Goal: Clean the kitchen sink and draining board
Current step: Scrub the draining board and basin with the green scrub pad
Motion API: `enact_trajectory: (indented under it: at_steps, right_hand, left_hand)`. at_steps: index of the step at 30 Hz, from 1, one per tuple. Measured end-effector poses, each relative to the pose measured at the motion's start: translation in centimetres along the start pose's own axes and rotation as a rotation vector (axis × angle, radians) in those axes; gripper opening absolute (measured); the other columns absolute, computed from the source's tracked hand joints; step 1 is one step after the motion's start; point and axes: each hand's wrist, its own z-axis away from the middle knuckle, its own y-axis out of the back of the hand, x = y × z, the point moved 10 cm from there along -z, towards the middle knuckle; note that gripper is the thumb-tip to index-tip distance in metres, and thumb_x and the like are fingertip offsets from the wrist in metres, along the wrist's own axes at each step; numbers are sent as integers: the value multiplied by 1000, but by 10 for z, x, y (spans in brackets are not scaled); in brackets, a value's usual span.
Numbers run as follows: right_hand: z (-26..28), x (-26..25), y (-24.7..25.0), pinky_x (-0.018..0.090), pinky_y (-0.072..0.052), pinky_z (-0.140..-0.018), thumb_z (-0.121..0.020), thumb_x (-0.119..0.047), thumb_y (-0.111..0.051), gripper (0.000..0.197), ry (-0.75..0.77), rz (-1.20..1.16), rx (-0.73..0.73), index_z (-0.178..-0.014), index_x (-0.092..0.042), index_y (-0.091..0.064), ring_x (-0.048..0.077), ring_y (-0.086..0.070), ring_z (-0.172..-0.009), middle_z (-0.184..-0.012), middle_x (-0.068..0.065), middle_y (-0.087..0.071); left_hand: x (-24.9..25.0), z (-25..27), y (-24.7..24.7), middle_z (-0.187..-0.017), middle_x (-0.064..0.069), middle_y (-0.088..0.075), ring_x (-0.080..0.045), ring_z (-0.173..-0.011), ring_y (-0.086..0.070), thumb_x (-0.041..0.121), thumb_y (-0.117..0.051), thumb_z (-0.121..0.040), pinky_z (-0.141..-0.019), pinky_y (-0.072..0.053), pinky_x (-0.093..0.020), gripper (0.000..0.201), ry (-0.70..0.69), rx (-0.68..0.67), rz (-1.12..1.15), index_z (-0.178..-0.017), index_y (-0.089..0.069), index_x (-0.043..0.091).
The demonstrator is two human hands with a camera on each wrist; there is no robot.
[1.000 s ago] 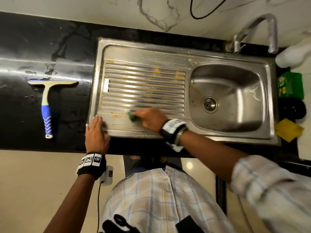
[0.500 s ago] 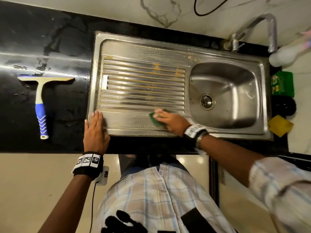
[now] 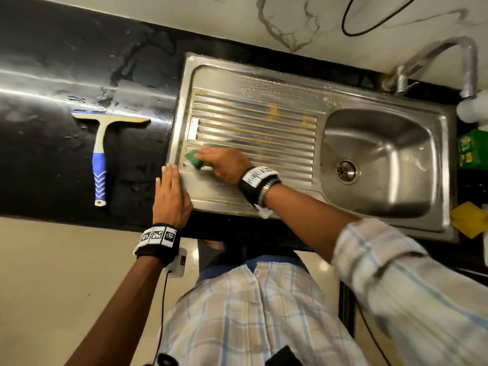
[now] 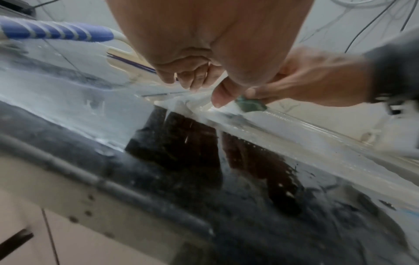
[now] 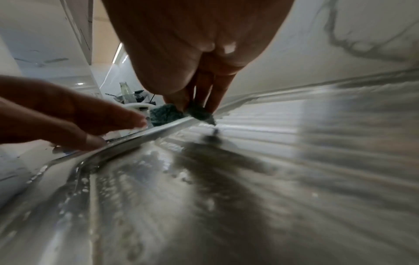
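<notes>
A steel sink unit fills the head view: the ribbed draining board (image 3: 253, 128) with orange-brown streaks on the left, the basin (image 3: 383, 159) on the right. My right hand (image 3: 221, 162) holds a green scouring pad (image 3: 194, 157) pressed onto the near left ribs. The left wrist view shows the same pad (image 4: 250, 105) under my right hand's fingertips (image 4: 254, 93); in the right wrist view the pad (image 5: 165, 114) sits at the board's raised rim. My left hand (image 3: 170, 191) lies flat, fingers straight, on the unit's near left corner.
A blue-handled squeegee (image 3: 100, 154) lies on the wet black counter (image 3: 52, 88) to the left. The tap (image 3: 449, 64) arches over the basin's far right. A green packet (image 3: 470, 149), a yellow sponge (image 3: 467, 220) and a white bottle (image 3: 472, 107) sit at the right edge.
My right hand slid the pad right along the board's near strip, then back left and slightly farther in, onto the ribs beside my left hand. The left hand stayed put.
</notes>
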Motion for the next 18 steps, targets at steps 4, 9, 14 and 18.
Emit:
enact_trajectory:
  at_steps: [4,9,14,18]
  right_hand:
    - [-32,-10,-54,27,-31,-110,-91,2,-44,50,4,141,-264,-135,-12,-62,26,-49,-137,-149,9,-53]
    - [46,41,-48,36,-24,-120,-78,11,-50,62,-22,63,-250,-138,-4,-59,32,-35,-147,-156,17,-41]
    - [207,142,11,40,-45,-111,-68,12,-60,76,-263,108,-224,-139,-16,-61,23,-42,-142,-155,5,-42]
    - [261,165,62,44,-56,-96,-74,11,-65,45,-438,162,-199,-113,-8,-76,35,-67,-115,-128,15,-68]
  left_hand:
    - [-1,7,12,-159,-19,-21,-31,-149,-14,1,-42,-87,-122,-10,-46,69,-38,42,57,-152,-19,0]
    - [7,7,9,-158,-18,-25,-30,-148,-17,2,-44,-90,-121,-14,-47,63,-61,45,18,-151,-24,-1]
    - [5,4,-3,-156,-18,-28,-30,-147,-21,15,-37,-96,-120,-17,-51,56,-51,20,-8,-149,-28,-1]
    - [2,5,-11,-157,-17,-26,-29,-148,-19,26,-31,-95,-121,-14,-48,61,-47,-10,-30,-150,-26,2]
